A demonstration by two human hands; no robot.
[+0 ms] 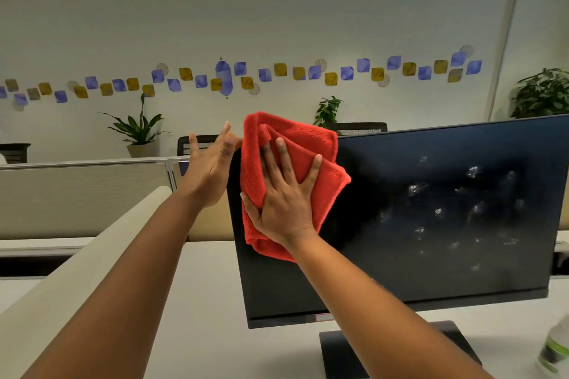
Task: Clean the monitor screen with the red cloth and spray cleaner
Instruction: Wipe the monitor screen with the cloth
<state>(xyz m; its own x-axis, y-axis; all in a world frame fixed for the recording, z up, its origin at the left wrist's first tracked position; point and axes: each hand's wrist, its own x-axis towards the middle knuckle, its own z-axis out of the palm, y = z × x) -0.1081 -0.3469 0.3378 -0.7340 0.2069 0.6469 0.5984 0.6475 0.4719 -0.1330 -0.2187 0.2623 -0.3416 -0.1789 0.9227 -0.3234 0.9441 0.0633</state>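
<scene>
Our left hand (212, 169), grip spread, steadies the monitor's (431, 209) upper left corner. Our right hand (284, 197), fingers splayed flat, presses the red cloth (311, 144) against the screen there; droplets (446, 209) speckle the right. The spray bottle (555, 351) stands on the surface (200, 301).

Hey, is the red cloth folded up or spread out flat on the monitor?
Folded. The red fluffy cloth shows overlapping layers and creased edges under the right hand, which presses it flat-fingered against the black monitor screen.
</scene>
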